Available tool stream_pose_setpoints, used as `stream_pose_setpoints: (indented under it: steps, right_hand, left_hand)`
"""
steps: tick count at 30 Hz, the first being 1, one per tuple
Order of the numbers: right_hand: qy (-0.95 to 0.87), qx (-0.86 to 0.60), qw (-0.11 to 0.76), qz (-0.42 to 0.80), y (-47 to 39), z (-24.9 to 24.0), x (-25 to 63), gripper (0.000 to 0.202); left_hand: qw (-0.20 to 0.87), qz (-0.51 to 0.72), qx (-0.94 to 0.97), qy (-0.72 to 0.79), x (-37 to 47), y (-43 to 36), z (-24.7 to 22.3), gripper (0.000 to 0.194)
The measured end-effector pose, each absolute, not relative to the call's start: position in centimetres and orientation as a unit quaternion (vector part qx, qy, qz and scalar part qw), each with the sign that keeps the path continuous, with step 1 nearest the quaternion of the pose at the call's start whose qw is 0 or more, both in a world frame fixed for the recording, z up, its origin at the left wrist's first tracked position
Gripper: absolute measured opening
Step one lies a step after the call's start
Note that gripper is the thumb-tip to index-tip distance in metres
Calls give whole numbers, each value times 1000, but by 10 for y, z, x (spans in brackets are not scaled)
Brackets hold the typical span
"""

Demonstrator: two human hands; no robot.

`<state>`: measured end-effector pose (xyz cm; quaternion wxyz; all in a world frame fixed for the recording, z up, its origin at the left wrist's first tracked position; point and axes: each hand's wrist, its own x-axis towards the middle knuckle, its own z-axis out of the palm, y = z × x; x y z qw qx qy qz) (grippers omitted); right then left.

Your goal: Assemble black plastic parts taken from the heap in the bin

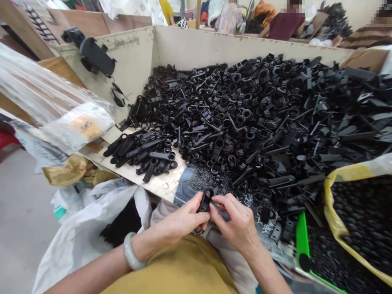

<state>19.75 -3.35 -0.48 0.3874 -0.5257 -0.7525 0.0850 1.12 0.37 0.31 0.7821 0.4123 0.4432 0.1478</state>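
A black plastic part [206, 201] with a ring at its upper end is held upright over my lap. Wrapped round its left side is my left hand [190, 214], thumb across the front; a pale bangle circles that wrist. My right hand [234, 216] touches the part's right side with thumb and index finger pinched together. Whatever is between those fingertips is too small to make out. Just beyond my hands, small dark pieces [211, 179] lie on a blue denim cloth [183, 185], with silver pins [268, 222] to the right.
A large heap of black parts [226, 110] fills the walled table [190, 45]. A smaller pile [143, 151] lies front left. White sack [76, 232] at lower left, yellow-rimmed sack [329, 200] and green-edged tray [302, 237] at right. Several people sit behind the far wall.
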Motion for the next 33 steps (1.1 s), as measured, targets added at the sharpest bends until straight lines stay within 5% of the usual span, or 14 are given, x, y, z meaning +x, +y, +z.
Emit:
stream_pose_setpoints:
  steps: [8, 22, 33]
  right_hand:
    - [-744, -553, 366, 77, -34, -5, 196, 9]
    - [-691, -598, 383, 129, -42, 11, 182, 21]
    - [-643, -620, 401, 207, -44, 4, 187, 22]
  left_hand:
    - [764, 183, 427, 448, 18, 7, 1, 49]
    - [711, 141, 559, 402, 18, 16, 3, 18]
    - [629, 134, 639, 423, 18, 13, 17, 32]
